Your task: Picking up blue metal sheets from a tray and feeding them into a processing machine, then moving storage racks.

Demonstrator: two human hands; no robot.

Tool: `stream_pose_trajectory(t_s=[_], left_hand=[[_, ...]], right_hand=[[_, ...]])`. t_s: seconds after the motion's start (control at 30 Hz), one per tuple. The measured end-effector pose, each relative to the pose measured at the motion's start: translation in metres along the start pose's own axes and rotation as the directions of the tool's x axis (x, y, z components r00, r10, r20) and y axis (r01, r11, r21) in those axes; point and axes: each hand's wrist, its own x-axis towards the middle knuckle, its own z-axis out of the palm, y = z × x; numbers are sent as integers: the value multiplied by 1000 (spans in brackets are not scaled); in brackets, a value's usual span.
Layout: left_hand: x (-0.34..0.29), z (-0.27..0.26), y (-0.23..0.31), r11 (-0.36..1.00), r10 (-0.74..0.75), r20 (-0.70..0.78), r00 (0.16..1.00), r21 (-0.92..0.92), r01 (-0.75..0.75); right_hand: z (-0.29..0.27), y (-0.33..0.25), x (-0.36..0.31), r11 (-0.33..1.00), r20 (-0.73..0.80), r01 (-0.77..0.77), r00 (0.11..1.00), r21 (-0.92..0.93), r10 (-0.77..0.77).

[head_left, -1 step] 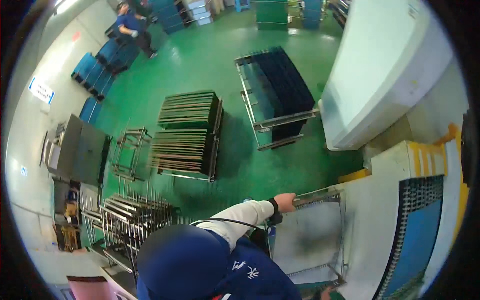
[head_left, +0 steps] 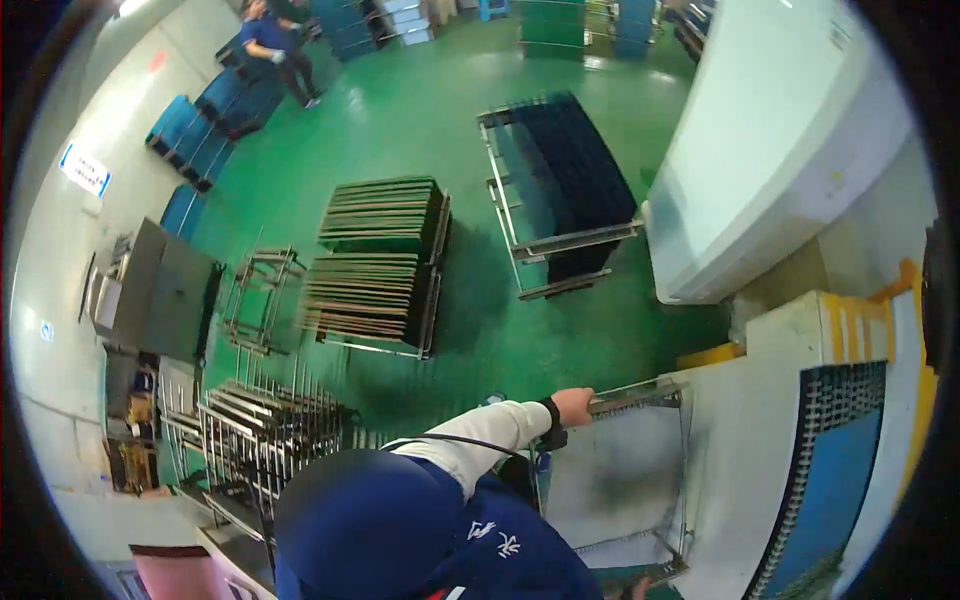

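Note:
My left hand (head_left: 574,406), at the end of a white sleeve with a black band on the wrist, is closed on the upper corner of a metal rack (head_left: 640,397). This open rack has thin rods and toothed rails along its two ends. Low in the picture, part of my right hand (head_left: 638,589) shows at the opposite rail, its fingers bent against it and partly cut off by the edge. A pale, smudged surface shows through the rack. Beside it runs a white machine bed (head_left: 730,470), with a blue sheet (head_left: 835,480) bordered by black toothed strips farther right.
Two racks of thin upright panels (head_left: 375,290) stand on the green floor (head_left: 400,120), with a rack of dark panels (head_left: 570,180) beyond. Bare metal racks (head_left: 270,430) crowd the lower left. A tall white cabinet (head_left: 770,140) stands right. Another person (head_left: 270,45) stands far left near blue crates.
The surroundings have shifted very slightly to the right in the picture. My right hand shows a little farther left along the lower rail. Both hands stay on the rack.

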Motion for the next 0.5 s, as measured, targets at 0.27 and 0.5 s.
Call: stream_pose_trajectory(t_s=[0.27,0.5], left_hand=[[-28,-32,-47,998,17,-25,1000,-57,-19],[-78,-108,-90,980,-115,-151,982,-181,86]], right_hand=[[-39,-122,-63,991,592,-84,806,103,7],[-58,-174,-61,995,730,3,680,95,-72]])
